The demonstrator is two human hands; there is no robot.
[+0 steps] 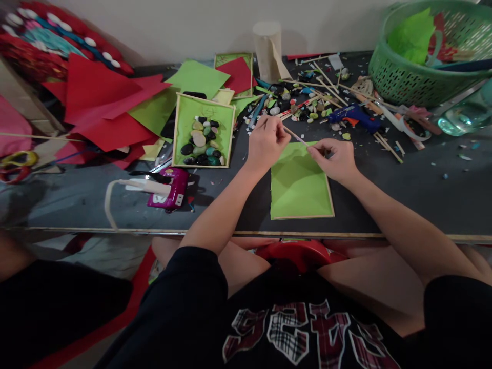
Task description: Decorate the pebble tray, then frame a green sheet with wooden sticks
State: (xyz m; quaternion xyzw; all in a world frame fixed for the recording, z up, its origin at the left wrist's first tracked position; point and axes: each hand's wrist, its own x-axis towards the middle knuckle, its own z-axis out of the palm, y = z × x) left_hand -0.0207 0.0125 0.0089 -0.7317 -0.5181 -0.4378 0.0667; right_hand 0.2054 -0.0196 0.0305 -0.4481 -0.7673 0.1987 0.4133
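A thin wooden stick (294, 135) runs between my two hands, just above the far edge of a green sheet (302, 179). My left hand (269, 138) pinches the stick's left end with fingers closed. At its other end my right hand (333, 158) grips it between thumb and fingers. Light wooden strips line the sheet's right and near edges. Left of my left hand lies a green framed panel (184, 118) with several pebbles (203, 141) set on it in a stacked pattern.
Loose pebbles and sticks are strewn behind my hands, with a blue glue gun (355, 117) among them. A green basket (407, 82) stands back right, a paper roll (267, 51) at the wall. Leftward lie red sheets (100, 92) and a purple power strip (175, 189) with plugs.
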